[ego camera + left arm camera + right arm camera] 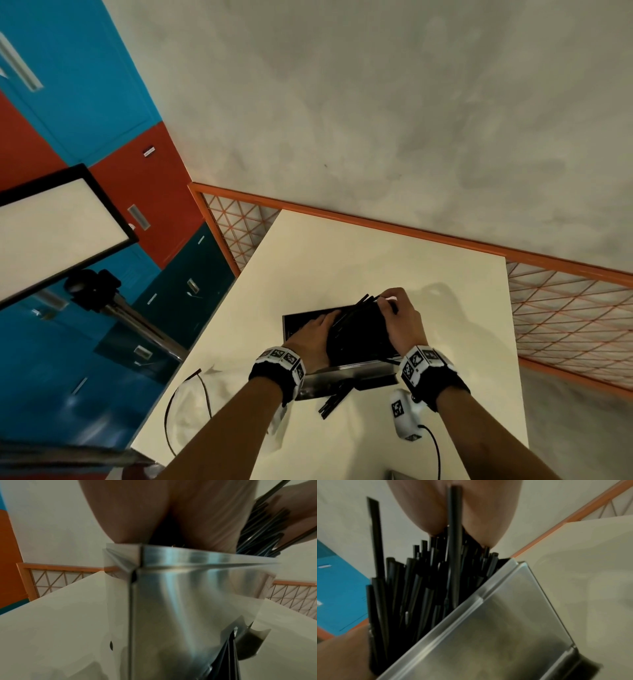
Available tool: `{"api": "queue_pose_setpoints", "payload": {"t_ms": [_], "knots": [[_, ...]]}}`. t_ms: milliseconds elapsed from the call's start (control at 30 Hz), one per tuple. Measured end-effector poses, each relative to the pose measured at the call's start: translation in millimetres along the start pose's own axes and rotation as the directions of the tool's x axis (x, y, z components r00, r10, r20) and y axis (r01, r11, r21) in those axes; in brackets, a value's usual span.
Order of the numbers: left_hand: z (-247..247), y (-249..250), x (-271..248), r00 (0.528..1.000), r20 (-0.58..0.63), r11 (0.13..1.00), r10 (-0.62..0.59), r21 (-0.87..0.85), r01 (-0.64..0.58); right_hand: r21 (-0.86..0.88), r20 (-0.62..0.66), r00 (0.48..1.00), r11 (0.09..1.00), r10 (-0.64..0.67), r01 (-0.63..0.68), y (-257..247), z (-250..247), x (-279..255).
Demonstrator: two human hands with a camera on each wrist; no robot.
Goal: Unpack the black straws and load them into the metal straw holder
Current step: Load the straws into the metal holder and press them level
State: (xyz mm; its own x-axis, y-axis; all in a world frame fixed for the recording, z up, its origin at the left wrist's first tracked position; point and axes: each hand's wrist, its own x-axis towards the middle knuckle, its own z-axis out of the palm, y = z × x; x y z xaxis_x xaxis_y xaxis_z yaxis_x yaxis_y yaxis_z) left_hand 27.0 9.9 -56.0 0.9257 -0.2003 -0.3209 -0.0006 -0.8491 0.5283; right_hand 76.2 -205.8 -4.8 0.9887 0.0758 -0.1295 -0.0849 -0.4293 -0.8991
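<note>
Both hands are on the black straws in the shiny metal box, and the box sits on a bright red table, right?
Not quite: the table is cream-white, not red, as the head view shows. The rest holds: the left hand and right hand are both on the bundle of thin black plastic straws in the shiny rectangular metal straw holder.

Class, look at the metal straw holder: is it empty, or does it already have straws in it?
Loaded. A dense bunch of black straws rises above the rim of the metal straw holder, with both hands on them. A few stray straws lie outside on the table.

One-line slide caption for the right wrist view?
Right hand pinches one black straw above the straws bunched in the metal holder.
</note>
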Motion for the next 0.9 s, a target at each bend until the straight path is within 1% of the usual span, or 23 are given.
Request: {"api": "queue_pose_setpoints", "payload": {"t_ms": [200,367,533,700,800,900], "knots": [[-0.3,2.1,-0.4,0.999,-0.024,0.999,0.022,-0.034,-0.023,-0.036,-0.034,0.999,0.999,-0.026,0.025,3.0,-2.6,4.2],[0.0,0.0,-2.4,0.997,-0.059,0.996,0.05,-0.066,-0.054,-0.011,-0.053,0.998,0.999,-0.042,0.042,-0.6,-6.9,2.9],[-2.4,0.2,-4.2,0.991,-0.104,0.988,0.081,-0.122,-0.093,0.022,-0.036,0.997,0.998,-0.064,0.064,-4.1,-9.3,2.6],[-9.5,10.8,-0.7,0.994,-0.108,0.984,0.034,-0.171,-0.052,0.05,0.041,0.999,0.998,-0.026,0.024,-3.6,4.7,0.2],[-14.0,14.8,1.3,0.996,-0.088,0.987,0.015,-0.159,-0.029,0.062,0.045,0.999,0.998,-0.003,0.001,-5.4,7.1,-2.3],[-15.9,16.2,1.9,0.997,-0.082,0.991,0.005,-0.135,-0.016,0.009,0.039,0.999,1.0,-0.006,0.006,-4.6,4.9,-4.9]]}}
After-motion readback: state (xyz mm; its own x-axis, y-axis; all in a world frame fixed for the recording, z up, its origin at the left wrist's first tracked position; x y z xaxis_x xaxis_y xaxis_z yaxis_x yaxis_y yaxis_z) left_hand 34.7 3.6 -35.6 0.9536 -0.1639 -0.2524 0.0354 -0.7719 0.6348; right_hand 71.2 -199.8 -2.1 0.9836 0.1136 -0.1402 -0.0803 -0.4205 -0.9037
